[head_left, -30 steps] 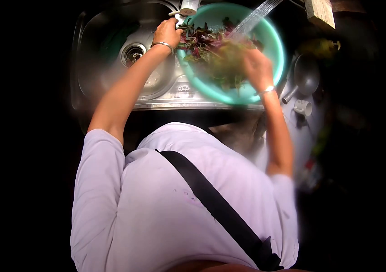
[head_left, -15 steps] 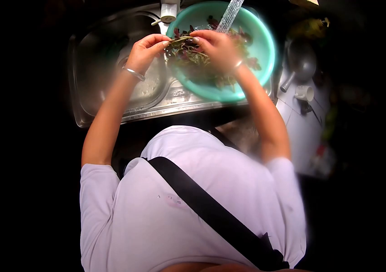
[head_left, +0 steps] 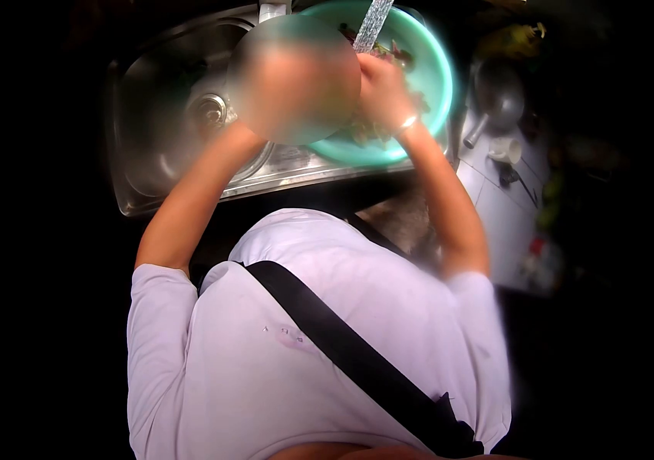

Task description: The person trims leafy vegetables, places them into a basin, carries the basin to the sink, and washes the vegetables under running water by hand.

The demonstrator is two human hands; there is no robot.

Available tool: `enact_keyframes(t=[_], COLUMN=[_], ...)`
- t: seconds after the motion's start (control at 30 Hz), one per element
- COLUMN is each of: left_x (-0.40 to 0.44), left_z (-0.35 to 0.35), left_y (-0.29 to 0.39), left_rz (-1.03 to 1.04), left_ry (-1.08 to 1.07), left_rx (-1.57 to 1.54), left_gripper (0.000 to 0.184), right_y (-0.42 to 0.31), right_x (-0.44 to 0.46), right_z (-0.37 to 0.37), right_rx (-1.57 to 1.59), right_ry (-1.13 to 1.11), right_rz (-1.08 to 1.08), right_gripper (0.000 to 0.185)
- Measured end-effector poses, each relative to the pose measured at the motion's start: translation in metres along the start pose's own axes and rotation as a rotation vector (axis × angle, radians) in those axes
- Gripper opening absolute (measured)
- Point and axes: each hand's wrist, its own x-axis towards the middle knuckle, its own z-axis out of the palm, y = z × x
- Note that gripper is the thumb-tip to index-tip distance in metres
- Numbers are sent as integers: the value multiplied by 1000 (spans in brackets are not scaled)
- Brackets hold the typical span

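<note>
A round blurred patch covers my left hand, so its fingers and anything in them cannot be made out. It lies over the left side of a turquoise basin. My right hand is above the basin, its back and wrist showing, while its fingertips run into the same blur. Reddish-green leafy stems lie in the basin. Just beyond my right hand, a stream of water comes down into the basin.
The steel sink with its round drain is on the left. To the right, a tiled counter holds a grey long-handled ladle or pan, a white cup and a dark utensil. A white fitting stands behind the sink.
Earlier both hands pinched a leafy stem between them over the basin. A blurred patch now hides the left hand and the right fingertips. The whole view has shifted slightly.
</note>
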Motion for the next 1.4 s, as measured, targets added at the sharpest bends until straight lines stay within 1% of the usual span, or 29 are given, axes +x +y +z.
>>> enact_keyframes(t=[0.03,0.1,0.23,0.3,0.4,0.43,0.47,0.5,0.53,0.6,0.63,0.73,0.83,0.87,0.93,0.97,1.07,1.1,1.2,1.23,1.33,1.37,1.4], left_x=[0,7,13,12,11,12,11,10,7,4,5,6,12,15,22,29,41,42,50,46,44,47,52], left_z=[3,-1,3,15,20,20,22,24,25,26,25,31,43,46,52,44,44,48,47,49,38,25,9], left_y=[0,11,14,2,-2,-3,-3,-4,-6,-9,-11,-22,-29,-35,-48,-40,-36,-39,-39,-42,-39,-33,-24], left_rz=[-13,3,16,19,-10,-28,-46,-60,-213,-510,-585,-724,-717,-699,-664,-664,-152,-116,-165,-136,-55,-113,-172], left_ry=[-7,-36,-79,-32,-67,-93,-120,-87,-148,-275,-330,-350,-291,-330,-406,-448,-207,-160,-205,-161,-150,-273,-395], left_rx=[-11,79,142,-81,-158,-127,-97,-140,-369,-831,-980,-1227,-1346,-1302,-1213,-1018,-127,-90,16,41,198,199,197], left_gripper=[9,9,10,10,10,11,11,11,11,11,10,10,11,11,12,13,14,16,16,18,18,25,34], right_y=[1,4,6,9,15,16,17,17,18,16,17,17,21,23,28,31,39,42,49,46,50,47,44], right_x=[-1,-2,-1,1,2,2,1,0,-1,-2,-2,2,9,12,21,24,28,29,33,31,32,34,35], right_z=[-1,-4,-5,-5,-5,-5,-5,-5,-5,-7,-8,-9,-11,-13,-19,-20,-15,-13,-4,-1,13,18,22], right_rx=[-3,-10,-53,-88,-94,-90,16,121,225,366,430,553,668,711,609,558,425,396,364,391,456,459,358], right_ry=[-1,-3,-16,-19,-66,-59,-86,-113,-138,-163,-177,-190,-183,-180,-197,-206,-158,-132,-85,-78,-50,-47,-36], right_rz=[-19,-56,-51,-66,-48,-92,8,109,208,299,345,445,505,521,459,430,313,258,216,251,278,293,255], right_gripper=[10,9,10,10,10,11,11,12,12,14,14,14,14,14,13,13,13,12,12,11,11,12,12])
